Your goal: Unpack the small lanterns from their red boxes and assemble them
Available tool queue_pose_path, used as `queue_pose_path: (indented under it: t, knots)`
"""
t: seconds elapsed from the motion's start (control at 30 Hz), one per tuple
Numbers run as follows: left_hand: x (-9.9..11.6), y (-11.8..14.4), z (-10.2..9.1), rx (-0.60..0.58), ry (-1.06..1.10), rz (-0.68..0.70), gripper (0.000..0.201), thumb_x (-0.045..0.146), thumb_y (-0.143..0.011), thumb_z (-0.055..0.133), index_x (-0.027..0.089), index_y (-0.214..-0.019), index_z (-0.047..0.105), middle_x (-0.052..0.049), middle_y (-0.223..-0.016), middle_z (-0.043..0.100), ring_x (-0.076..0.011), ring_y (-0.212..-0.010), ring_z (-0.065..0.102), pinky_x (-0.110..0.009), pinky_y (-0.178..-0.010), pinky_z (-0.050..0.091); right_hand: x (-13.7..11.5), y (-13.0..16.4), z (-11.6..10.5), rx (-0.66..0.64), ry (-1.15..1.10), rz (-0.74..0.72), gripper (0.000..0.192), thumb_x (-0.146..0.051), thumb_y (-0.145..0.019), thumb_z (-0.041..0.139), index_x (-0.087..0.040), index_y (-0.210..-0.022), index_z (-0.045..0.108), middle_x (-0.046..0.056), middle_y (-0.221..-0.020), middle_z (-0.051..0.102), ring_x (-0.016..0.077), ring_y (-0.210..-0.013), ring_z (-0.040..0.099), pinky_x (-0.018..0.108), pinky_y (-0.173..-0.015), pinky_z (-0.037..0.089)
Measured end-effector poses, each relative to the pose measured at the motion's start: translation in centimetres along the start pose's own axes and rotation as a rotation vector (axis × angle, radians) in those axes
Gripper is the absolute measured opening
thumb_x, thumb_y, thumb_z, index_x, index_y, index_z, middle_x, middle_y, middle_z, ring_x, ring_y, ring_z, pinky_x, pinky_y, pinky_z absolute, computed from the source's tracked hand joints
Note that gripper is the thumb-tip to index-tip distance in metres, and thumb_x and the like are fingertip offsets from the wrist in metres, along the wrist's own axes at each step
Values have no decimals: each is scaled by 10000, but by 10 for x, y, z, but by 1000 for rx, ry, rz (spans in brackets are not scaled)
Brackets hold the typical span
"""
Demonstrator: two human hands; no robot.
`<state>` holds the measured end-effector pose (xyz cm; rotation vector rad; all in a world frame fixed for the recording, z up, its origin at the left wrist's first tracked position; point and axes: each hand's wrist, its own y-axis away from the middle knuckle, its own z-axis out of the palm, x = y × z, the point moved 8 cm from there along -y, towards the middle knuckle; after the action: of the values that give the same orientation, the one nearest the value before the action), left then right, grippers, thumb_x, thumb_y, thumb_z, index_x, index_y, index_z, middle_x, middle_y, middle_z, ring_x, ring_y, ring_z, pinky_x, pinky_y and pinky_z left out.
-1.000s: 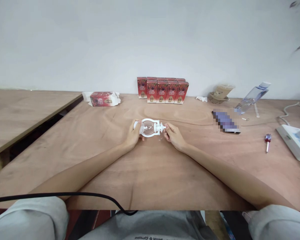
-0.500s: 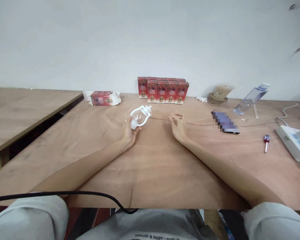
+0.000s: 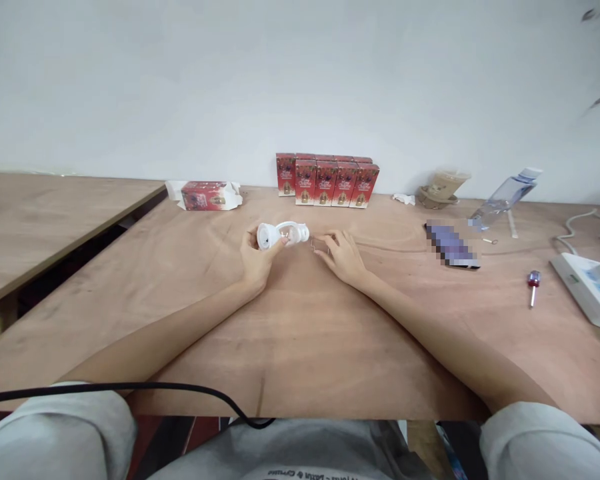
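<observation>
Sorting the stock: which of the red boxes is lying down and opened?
The lone red box left of the upright row of boxes: it lies on its side, white end flaps open.

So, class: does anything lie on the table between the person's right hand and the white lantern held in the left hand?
Only a small wire hook, lying on the table just off the right hand. Otherwise the gap to the white lantern, gripped in the left hand, is open.
</observation>
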<state>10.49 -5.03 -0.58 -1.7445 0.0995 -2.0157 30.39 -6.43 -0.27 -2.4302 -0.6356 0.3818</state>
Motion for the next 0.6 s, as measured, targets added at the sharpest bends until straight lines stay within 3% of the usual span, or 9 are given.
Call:
queue_pose_path:
  t: [0.1,0.17,0.3,0.4,0.6]
  knots:
    - [40,7,6,-71,-322,421,518,303,-608,795,196,-1049,544,-39,-1054,617,-195,-976,587,-334,-856,455,-8,4,-18,208,-37,-56,300,-314,-910,478,-130,-1129,568,162,-1110,570,237,-1001,538,376,-843,458]
    - [59,18,13,-103,-562,675,461,345,-683,761,204,-1075,562,-43,-1054,652,-211,-950,583,-376,-870,411,-15,10,-29,335,-38,-136,237,-288,-905,487,-159,-1090,561,146,-1086,581,217,-955,562,361,-809,470]
    - [70,44,27,-118,-882,1092,337,324,-798,681,234,-1109,589,0,-956,716,-189,-813,565,-359,-803,316,-33,20,-41,450,15,-349,122,-273,-884,543,-218,-987,578,89,-1001,622,170,-830,587,325,-723,455]
    - [65,58,32,-149,-922,1212,216,270,-826,639,228,-1036,611,10,-876,720,-187,-785,539,-345,-765,281,-43,23,-44,452,26,-407,61,-287,-873,577,-235,-874,608,40,-869,652,151,-760,579,310,-690,422]
    - [59,72,41,-224,-1053,1264,109,299,-863,580,252,-912,665,-33,-779,667,-192,-728,484,-350,-708,239,-64,25,-53,460,-164,-342,104,-299,-828,645,-204,-792,621,36,-792,671,158,-743,531,308,-679,412]
